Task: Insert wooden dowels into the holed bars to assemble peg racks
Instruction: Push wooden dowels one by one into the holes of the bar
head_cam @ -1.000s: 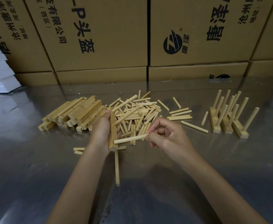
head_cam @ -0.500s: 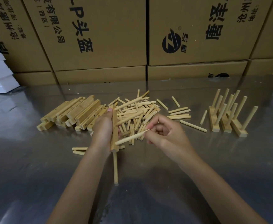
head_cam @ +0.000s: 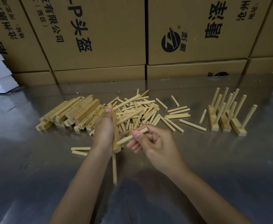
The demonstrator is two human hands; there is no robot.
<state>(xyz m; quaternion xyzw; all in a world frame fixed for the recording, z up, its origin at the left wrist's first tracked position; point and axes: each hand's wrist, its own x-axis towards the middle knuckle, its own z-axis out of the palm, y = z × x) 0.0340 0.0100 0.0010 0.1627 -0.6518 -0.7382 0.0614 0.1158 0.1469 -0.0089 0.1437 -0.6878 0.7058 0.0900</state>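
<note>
Stack of holed bars lay left on the worktop, within reach. My left hand gripped one bar upright, presumably to present its holes sideways. Loose dowels lay heaped behind. My right hand pinched a dowel, tip at the bar. Finished racks stood far right, clear of the work.
</note>
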